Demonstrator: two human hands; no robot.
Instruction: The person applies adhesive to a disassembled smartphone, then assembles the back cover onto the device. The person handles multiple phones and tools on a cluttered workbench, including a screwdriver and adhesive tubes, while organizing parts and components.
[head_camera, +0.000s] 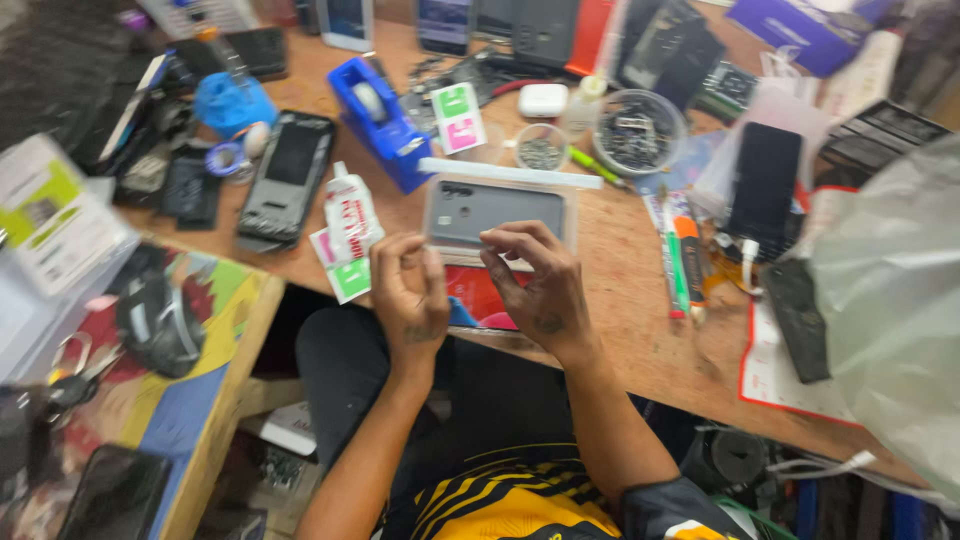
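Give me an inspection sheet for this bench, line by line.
Surface: wooden bench, worn, crowded.
Job's things: grey phone back panel in a clear sleeve, lying flat by both hands.
Clutter: blue tape dispenser, white glue tube, dark phone frame, two bowls of small parts, green and orange pens, black phone.
Grippers: left hand and right hand hover at the panel's near edge, fingers pinched; whether they hold anything cannot be told.
Cables: white cable below the bench edge.
Surroundings: colourful side table at left, grey plastic bag at right.

Two hands (410, 290) (535, 285), one blue tape dispenser (385, 125), one glue tube (350, 215), two clear bowls (638, 130) (541, 147) (small parts inside)
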